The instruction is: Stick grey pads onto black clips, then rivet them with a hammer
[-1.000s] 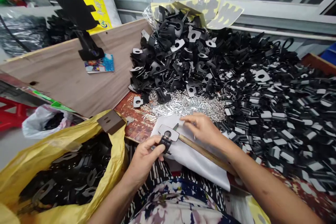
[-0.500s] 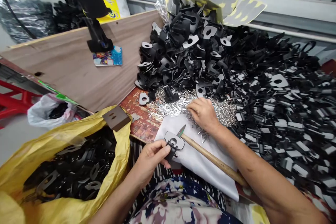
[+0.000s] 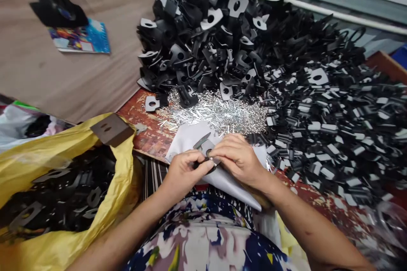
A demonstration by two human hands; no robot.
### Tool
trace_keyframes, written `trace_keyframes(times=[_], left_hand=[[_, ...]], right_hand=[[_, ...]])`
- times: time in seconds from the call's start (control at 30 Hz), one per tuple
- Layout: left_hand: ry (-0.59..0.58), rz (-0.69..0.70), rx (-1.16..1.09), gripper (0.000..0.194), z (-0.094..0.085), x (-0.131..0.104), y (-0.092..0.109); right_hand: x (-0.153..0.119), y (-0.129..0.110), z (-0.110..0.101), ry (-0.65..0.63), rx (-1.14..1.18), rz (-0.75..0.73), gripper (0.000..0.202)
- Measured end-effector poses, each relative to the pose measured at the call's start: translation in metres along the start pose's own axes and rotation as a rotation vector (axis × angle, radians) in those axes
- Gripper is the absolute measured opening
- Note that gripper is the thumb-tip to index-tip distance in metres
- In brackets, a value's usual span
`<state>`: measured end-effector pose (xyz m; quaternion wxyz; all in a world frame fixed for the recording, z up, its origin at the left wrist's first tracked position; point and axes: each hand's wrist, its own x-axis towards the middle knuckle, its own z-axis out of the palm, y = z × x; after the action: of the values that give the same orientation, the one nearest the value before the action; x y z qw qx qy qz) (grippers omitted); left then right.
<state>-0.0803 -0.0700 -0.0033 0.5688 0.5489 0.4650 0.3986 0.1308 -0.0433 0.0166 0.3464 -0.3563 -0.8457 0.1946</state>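
My left hand is closed, thumb and fingers pinching a black plastic clip with a grey face and a round hole. Fingertips of my right hand are pressed together against that same clip. A small shiny glint between them looks like a metal pin, mostly covered by the fingers. Just behind the clip shows the dark hammer head; my right hand hides most of its wooden handle. Beneath both hands is a pale grey cloth. Loose silver pins lie heaped beyond the cloth.
Black clip parts are piled high at the back, with smaller black pieces spread over the right side. On the left stands a yellow sack of black clips, a brown block on its rim. A wooden board walls the left.
My right hand has come back from the pin heap to the clip in my left hand. The camera view has tipped downward and shifted right.
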Motion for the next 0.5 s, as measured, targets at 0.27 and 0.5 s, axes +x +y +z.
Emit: trace_keyframes(times=[0.27,0.5], left_hand=[[0.09,-0.15,-0.218,0.028,-0.017,-0.007,-0.004],[0.073,-0.236,-0.371,0.028,0.0,-0.01,-0.002]], right_hand=[[-0.053,0.043,-0.038,-0.005,-0.352,0.321,0.019],[-0.041,0.025,0.0,-0.205,-0.691,0.277,0.014]])
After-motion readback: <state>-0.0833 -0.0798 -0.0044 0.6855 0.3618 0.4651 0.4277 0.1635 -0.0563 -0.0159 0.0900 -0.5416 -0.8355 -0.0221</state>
